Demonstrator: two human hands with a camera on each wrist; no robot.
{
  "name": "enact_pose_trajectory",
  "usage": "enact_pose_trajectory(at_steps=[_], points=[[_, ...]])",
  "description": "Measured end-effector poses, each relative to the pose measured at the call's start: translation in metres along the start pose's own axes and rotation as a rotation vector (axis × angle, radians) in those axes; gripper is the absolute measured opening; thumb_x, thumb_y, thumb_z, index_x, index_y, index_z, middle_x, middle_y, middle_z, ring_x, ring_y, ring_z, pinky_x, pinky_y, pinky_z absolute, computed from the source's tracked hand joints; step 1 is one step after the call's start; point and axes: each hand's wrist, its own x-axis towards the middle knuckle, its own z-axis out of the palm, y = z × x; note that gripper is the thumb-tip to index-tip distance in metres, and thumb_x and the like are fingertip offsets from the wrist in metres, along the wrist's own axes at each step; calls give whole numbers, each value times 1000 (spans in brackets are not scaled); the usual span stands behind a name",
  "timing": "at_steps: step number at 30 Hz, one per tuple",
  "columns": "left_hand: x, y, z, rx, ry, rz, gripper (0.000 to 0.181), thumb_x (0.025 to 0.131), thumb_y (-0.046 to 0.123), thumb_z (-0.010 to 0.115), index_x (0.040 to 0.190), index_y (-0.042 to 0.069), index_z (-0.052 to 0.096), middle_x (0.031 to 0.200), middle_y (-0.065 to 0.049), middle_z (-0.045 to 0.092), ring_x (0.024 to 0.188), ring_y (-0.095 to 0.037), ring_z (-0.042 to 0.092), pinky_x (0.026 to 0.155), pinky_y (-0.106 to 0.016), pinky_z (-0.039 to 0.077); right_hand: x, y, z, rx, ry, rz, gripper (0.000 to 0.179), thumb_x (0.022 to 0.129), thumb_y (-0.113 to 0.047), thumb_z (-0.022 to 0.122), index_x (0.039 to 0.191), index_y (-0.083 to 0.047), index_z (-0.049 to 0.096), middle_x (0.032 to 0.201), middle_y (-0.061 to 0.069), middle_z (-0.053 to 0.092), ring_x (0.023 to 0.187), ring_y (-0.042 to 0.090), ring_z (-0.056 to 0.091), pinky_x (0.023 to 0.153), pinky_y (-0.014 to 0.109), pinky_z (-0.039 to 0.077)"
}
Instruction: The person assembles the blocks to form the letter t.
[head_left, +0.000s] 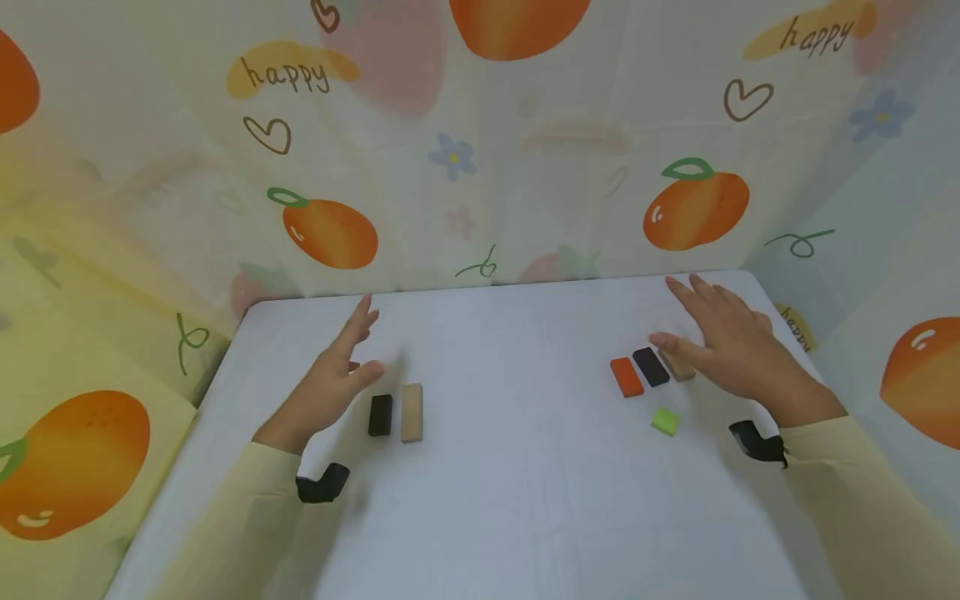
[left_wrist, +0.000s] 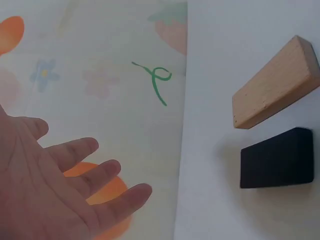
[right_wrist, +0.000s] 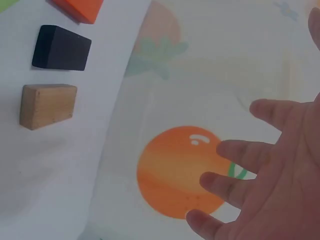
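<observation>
My left hand (head_left: 330, 379) is raised over the left side of the table with fingers extended, holding nothing. Just right of it lie a black block (head_left: 380, 415) and a longer plain wooden block (head_left: 412, 412), side by side with a gap. The left wrist view shows the same wooden block (left_wrist: 275, 85) and black block (left_wrist: 277, 159). On the right, my right hand (head_left: 731, 346) hovers with spread fingers and holds nothing. Beside it are an orange block (head_left: 627, 377), a black block (head_left: 651, 367), a wooden block (head_left: 678, 365) partly hidden by the thumb, and a green block (head_left: 664, 421).
The white table (head_left: 517, 467) runs back to a hanging cloth (head_left: 517, 208) printed with fruit, hearts and flowers, which also lines both sides. A black band piece (head_left: 322, 483) sits at the left wrist and another black piece (head_left: 757, 442) at the right.
</observation>
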Motion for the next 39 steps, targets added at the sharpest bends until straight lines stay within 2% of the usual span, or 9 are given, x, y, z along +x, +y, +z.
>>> enact_pose_trajectory(at_steps=[5, 9, 14, 21, 27, 31, 35, 39], points=[[-8, -11, 8, -163, 15, -20, 93, 110, 64, 54, 177, 30, 0, 177, -17, 25, 156, -51, 29, 115, -79, 33, -1, 7, 8, 66, 25, 12, 94, 109, -61, 57, 175, -6, 17, 174, 33, 18, 155, 60, 19, 108, 92, 18], [-14, -19, 20, -263, 10, -73, 86, 113, 63, 46, 177, 30, -2, 176, -19, 24, 154, -53, 30, 109, -76, 42, -5, 15, 16, 189, 50, 12, 90, 111, -54, 58, 174, -5, 17, 174, 32, 21, 155, 58, 20, 112, 89, 18], [-22, -26, 34, -316, 12, -131, 84, 112, 70, 33, 177, 31, -1, 175, -19, 26, 152, -53, 35, 104, -74, 49, -9, 21, 29, 308, 63, 25, 88, 113, -49, 59, 174, -3, 15, 174, 33, 20, 156, 57, 19, 117, 82, 22], [-30, -24, 50, -416, -16, -200, 90, 112, 71, 33, 177, 18, 0, 175, -25, 22, 154, -54, 30, 102, -67, 55, -12, 26, 46, 385, 96, 78, 86, 113, -49, 58, 173, -1, 19, 172, 34, 24, 156, 57, 22, 114, 82, 27], [-29, -19, 57, -408, -39, -274, 80, 117, 58, 34, 176, 14, 3, 177, -26, 18, 157, -50, 27, 106, -63, 53, -13, 30, 62, 447, 151, 125, 81, 114, -46, 58, 172, -1, 24, 169, 35, 30, 148, 59, 32, 111, 82, 34], [-28, -16, 58, -406, -48, -284, 75, 119, 51, 34, 176, 12, 5, 176, -28, 16, 158, -50, 25, 111, -66, 48, -14, 35, 72, 481, 180, 144, 78, 115, -44, 57, 170, 2, 27, 168, 34, 32, 145, 59, 36, 111, 80, 36], [-28, -15, 62, -389, -61, -305, 74, 120, 51, 32, 176, 11, 6, 176, -30, 16, 156, -51, 30, 114, -68, 43, -14, 39, 84, 496, 198, 178, 77, 114, -44, 59, 167, 4, 32, 165, 35, 37, 143, 59, 41, 110, 78, 39], [-27, -13, 67, -380, -75, -311, 74, 120, 51, 32, 176, 9, 7, 176, -29, 16, 159, -47, 26, 117, -67, 41, -13, 41, 95, 510, 224, 223, 79, 112, -49, 63, 165, 3, 38, 162, 33, 41, 140, 56, 45, 109, 75, 43]])
